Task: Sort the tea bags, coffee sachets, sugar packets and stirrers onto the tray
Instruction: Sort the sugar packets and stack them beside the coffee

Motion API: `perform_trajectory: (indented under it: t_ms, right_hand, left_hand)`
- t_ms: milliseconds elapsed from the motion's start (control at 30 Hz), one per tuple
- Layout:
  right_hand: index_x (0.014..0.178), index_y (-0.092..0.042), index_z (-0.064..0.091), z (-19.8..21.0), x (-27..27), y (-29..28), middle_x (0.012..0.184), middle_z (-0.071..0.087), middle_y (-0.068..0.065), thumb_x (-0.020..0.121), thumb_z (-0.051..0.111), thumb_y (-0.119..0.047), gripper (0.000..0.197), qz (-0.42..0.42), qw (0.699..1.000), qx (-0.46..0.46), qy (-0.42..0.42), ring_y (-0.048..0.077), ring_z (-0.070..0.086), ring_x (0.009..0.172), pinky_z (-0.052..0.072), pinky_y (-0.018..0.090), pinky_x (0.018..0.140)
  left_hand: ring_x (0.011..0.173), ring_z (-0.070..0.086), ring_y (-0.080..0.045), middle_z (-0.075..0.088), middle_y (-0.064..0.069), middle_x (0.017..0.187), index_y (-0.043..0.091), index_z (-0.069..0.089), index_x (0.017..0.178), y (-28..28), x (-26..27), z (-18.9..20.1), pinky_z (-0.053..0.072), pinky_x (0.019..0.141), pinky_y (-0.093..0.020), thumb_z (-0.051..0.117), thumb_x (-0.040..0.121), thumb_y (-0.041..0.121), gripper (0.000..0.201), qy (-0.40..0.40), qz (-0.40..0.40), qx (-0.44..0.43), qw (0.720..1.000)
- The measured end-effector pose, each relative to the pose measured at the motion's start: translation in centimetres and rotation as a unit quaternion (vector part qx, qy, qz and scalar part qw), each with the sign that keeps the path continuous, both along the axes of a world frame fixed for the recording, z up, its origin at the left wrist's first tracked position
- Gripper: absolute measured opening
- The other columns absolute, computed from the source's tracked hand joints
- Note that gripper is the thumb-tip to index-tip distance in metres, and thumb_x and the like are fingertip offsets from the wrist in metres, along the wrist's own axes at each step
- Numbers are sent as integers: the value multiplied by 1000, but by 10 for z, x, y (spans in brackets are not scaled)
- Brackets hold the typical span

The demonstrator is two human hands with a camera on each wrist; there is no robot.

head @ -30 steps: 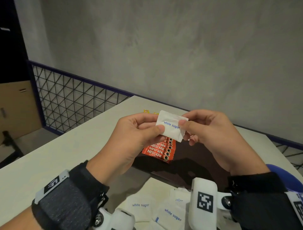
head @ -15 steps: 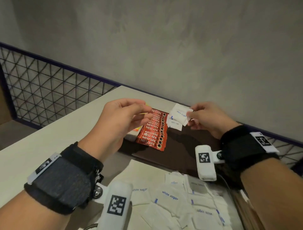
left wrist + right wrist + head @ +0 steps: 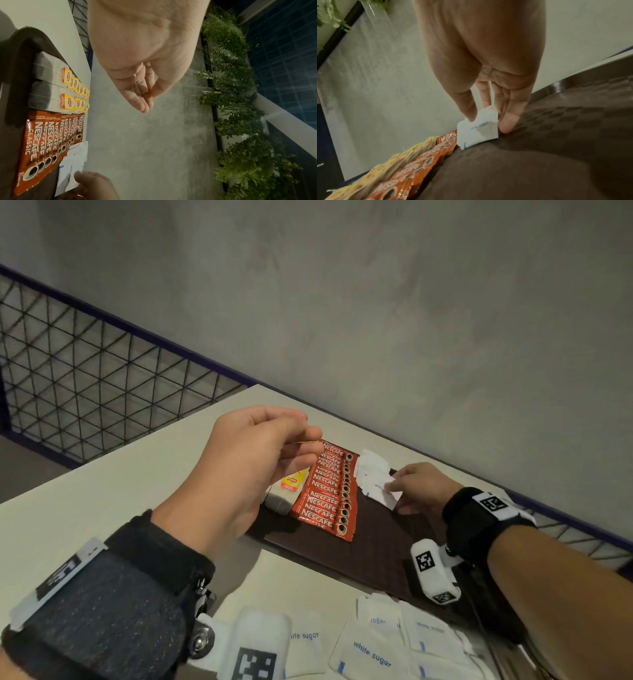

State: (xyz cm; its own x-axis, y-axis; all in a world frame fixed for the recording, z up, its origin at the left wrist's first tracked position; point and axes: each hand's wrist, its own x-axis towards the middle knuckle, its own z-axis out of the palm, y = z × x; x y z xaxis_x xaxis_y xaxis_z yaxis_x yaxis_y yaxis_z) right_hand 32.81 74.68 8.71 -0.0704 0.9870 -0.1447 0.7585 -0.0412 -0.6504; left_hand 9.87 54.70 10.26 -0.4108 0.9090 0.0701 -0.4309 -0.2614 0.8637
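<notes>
Lowered since half a second ago, the sugar packet (image 3: 477, 129) now lies on the tray (image 3: 376, 549), just beside the coffee sachets (image 3: 325, 494), pinched by the right hand (image 3: 419, 489). Above the tea bags (image 3: 284, 491) hovers the left hand (image 3: 253, 470), fingers curled; whether it holds anything cannot be told.

Café or office refreshment corner; which of the two cannot be told

A pale table (image 3: 102, 508) stands by a bare grey concrete-look wall (image 3: 376, 302) and a black wire-mesh railing (image 3: 85, 378) with a purple frame. A dark brown serving tray (image 3: 376, 549) on it carries Nescafé coffee sachets (image 3: 325, 494) and Lipton tea bags (image 3: 291, 484), and white sugar packets (image 3: 373, 652) lie loose nearby. The left wrist view shows a hedge of green plants (image 3: 240, 121) and a gridded glass front (image 3: 291, 67).
</notes>
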Motion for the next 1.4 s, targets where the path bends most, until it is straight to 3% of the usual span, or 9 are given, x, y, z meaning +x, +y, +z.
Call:
perform_trajectory:
  t_ms: [200, 533, 833, 933, 1000, 1067, 1167, 1300, 1400]
  right_hand:
    - [128, -7, 50, -8, -7, 8, 106, 60, 11, 81, 82, -3, 57, 31, 996, 21, -77, 26, 70, 79, 61, 30, 58]
    - [141, -13, 41, -20, -13, 21, 128, 60, 13, 79, 86, -19, 76, 58, 981, 92, -160, 29, 67, 100, 60, 45, 89]
    - [135, -11, 39, -16, -15, 17, 112, 65, 12, 86, 79, -30, 66, 76, 971, 93, -204, 28, 70, 89, 61, 41, 75]
    - [139, -6, 38, 7, -18, -3, 122, 64, 18, 88, 75, -36, 69, 86, 957, 141, -237, 31, 64, 101, 49, 34, 73]
    - [136, -12, 49, 28, -23, -28, 124, 64, 14, 90, 73, -37, 58, 120, 945, 185, -241, 28, 61, 104, 43, 31, 78]
    - [117, -24, 64, 46, -32, -65, 106, 70, 4, 88, 74, -41, 35, 204, 943, 174, -198, 22, 65, 92, 49, 33, 75]
    - [104, -33, 70, 56, -45, -133, 90, 71, -5, 82, 79, -47, 28, 379, 902, 89, -189, 15, 67, 80, 57, 41, 77]
    - [134, -47, 51, 42, -48, -194, 110, 58, -17, 78, 81, -54, 64, 488, 801, 2, -346, 5, 60, 93, 55, 27, 80]
    - [145, -49, 36, 23, -43, -206, 109, 54, -14, 83, 82, -33, 78, 502, 785, 16, -362, 8, 58, 92, 54, 27, 76]
  left_hand:
    - [76, 77, -21, 80, -13, 85, 7, 72, 98, 1, 0, -3, 64, 67, -27, 67, 97, 7, 5, 4, 5, -4, 1000]
    - [78, 78, -21, 80, -15, 88, 5, 71, 101, 5, 0, -8, 65, 72, -28, 67, 97, 7, 6, 26, 6, -12, 1000]
    - [76, 77, -21, 79, -13, 83, 5, 70, 100, 6, 1, -8, 64, 70, -26, 67, 97, 6, 4, 31, 6, -20, 999]
    - [75, 76, -18, 78, -8, 79, 6, 69, 98, 4, 0, -4, 62, 68, -24, 66, 99, 8, 4, 37, 7, -14, 999]
    - [75, 76, -17, 77, -7, 77, 6, 69, 95, 2, -1, 0, 61, 67, -22, 65, 99, 7, 5, 33, 10, -6, 999]
    - [74, 75, -16, 76, -6, 76, 5, 69, 93, -1, -3, 4, 60, 67, -22, 65, 99, 7, 7, 24, 9, 1, 1000]
    - [73, 73, -14, 75, -4, 74, 5, 68, 89, -5, -7, 10, 59, 68, -20, 64, 98, 8, 11, 4, 11, 5, 1000]
    - [69, 72, -13, 74, -4, 72, 4, 66, 94, -9, -11, 13, 58, 66, -20, 63, 99, 8, 8, -23, 9, 12, 1000]
    - [69, 71, -13, 74, -4, 73, 3, 67, 97, -13, -10, 11, 58, 67, -20, 63, 99, 9, 8, -19, 7, 6, 1000]
